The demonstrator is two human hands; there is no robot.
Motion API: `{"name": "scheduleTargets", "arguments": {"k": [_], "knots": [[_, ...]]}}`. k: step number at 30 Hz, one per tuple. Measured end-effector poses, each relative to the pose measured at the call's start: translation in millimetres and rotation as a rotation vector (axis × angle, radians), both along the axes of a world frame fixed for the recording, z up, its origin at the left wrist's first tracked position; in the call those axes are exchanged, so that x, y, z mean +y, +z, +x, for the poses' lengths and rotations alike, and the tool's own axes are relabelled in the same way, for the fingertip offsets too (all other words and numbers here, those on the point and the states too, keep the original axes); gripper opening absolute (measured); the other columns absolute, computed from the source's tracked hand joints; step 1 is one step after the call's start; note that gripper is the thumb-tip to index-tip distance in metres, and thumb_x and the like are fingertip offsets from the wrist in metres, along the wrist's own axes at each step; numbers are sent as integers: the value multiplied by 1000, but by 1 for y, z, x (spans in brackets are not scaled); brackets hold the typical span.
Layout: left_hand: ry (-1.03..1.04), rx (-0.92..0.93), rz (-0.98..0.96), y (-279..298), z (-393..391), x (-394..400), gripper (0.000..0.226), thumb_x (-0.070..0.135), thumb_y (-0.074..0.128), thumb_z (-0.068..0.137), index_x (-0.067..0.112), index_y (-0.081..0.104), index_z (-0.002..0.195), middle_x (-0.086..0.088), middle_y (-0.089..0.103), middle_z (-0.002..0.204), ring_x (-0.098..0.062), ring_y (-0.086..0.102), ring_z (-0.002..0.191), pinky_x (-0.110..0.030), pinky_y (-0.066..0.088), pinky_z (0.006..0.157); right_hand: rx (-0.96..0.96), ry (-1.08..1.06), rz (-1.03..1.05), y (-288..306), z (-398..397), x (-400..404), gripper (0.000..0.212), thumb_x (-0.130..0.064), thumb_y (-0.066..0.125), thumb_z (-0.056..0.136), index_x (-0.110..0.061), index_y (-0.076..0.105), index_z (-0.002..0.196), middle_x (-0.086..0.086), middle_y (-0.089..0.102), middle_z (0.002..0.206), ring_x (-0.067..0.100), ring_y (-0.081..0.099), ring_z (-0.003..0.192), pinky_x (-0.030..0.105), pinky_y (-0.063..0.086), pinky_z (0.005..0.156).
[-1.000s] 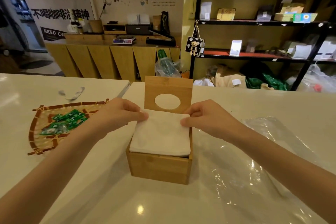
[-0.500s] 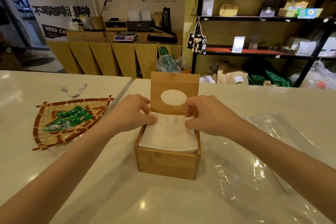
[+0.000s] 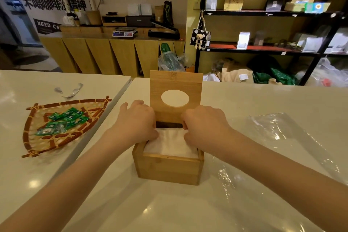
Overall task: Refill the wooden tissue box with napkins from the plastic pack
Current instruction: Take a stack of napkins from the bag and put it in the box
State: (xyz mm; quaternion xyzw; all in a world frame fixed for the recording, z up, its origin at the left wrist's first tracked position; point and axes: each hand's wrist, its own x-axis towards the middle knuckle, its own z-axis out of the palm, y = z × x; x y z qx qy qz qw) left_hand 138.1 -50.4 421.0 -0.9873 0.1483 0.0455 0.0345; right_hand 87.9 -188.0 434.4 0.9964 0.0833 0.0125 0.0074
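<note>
The wooden tissue box (image 3: 167, 169) stands on the white counter in front of me. Its lid (image 3: 176, 83), with an oval hole, is tipped up at the back. A stack of white napkins (image 3: 170, 144) sits inside, its top about level with the rim. My left hand (image 3: 136, 120) presses on the stack's left side, fingers curled down into the box. My right hand (image 3: 204, 124) presses on the right side in the same way. The clear, flattened plastic pack (image 3: 282, 141) lies on the counter to the right of the box.
A woven tray (image 3: 32, 133) with green sachets sits to the left on a second counter. A gap between the two counters runs past it. A crumpled silver wrapper (image 3: 68, 90) lies behind the tray. Shelves and a wooden cabinet stand beyond the counter.
The napkin stack has sunk from above the rim down into the box. Both hands have moved down and in with it, fingers now curled over its sides.
</note>
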Motion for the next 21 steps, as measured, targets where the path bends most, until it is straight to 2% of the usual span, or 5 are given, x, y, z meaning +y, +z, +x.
{"name": "scheduleTargets", "arguments": {"k": [3, 6, 11, 17, 21], "knots": [[44, -127, -7, -4, -6, -2, 20, 35, 61, 81, 23, 69, 94, -1, 58, 127, -25, 26, 137, -55, 15, 112, -53, 20, -145, 0, -8, 7, 28, -1, 54, 82, -11, 38, 61, 1, 30, 58, 17, 26, 49, 24, 18, 45], [41, -199, -19, -1, -12, -1, 21, 36, 60, 81, 26, 69, 98, -2, 53, 134, -25, 25, 138, -58, 13, 112, -70, 97, -179, 5, -12, 9, 11, -1, 55, 83, -12, 54, 80, 2, 30, 67, 19, 31, 55, 25, 17, 45], [23, 64, 66, 0, -16, 2, 50, 47, 69, 71, 33, 58, 117, -3, 36, 145, -30, 12, 142, -64, 10, 109, 42, 138, -169, 7, -12, 3, 39, -11, 60, 79, -17, 28, 56, -1, 34, 60, 15, 29, 51, 23, 19, 45], [19, 148, 157, -3, -13, 0, 48, 31, 63, 80, 31, 48, 125, -4, 26, 147, -33, -1, 143, -72, 4, 104, 139, 156, -220, 13, -10, 7, 33, -2, 53, 78, -15, 30, 58, 1, 36, 63, 15, 31, 53, 26, 20, 47], [52, 195, 219, -3, -12, -1, 49, 21, 57, 83, 35, 43, 129, -3, 27, 148, -34, 2, 142, -75, 3, 101, 178, 158, -328, 11, -3, 10, 21, -8, 54, 80, -14, 40, 66, 1, 39, 66, 15, 35, 56, 25, 22, 47]]}}
